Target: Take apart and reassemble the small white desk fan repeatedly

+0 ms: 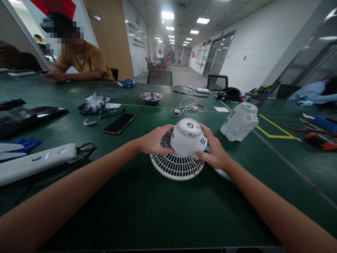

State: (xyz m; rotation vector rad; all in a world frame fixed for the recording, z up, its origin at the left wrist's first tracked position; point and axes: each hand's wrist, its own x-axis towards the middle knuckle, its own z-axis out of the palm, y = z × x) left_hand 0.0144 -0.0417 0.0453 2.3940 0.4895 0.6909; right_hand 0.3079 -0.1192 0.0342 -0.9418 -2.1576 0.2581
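Note:
A white fan head lies face down on the green table (pixel 147 207): a round grille (pixel 175 167) with a domed, slotted motor housing (pixel 188 138) on top. My left hand (pixel 154 140) grips the housing's left side, fingers curled around it. My right hand (pixel 214 149) clasps its right side, thumb on top. A second white fan part (pixel 240 121), a slotted casing, lies tilted to the right, apart from both hands.
A black phone (pixel 119 123), gloves (pixel 92 104), a metal bowl (pixel 151 97) and a white cable (pixel 186 107) lie beyond. A white device (pixel 39 161) sits at left. A person in a yellow shirt (pixel 84 61) sits far left; another sleeve (pixel 310 92) at right.

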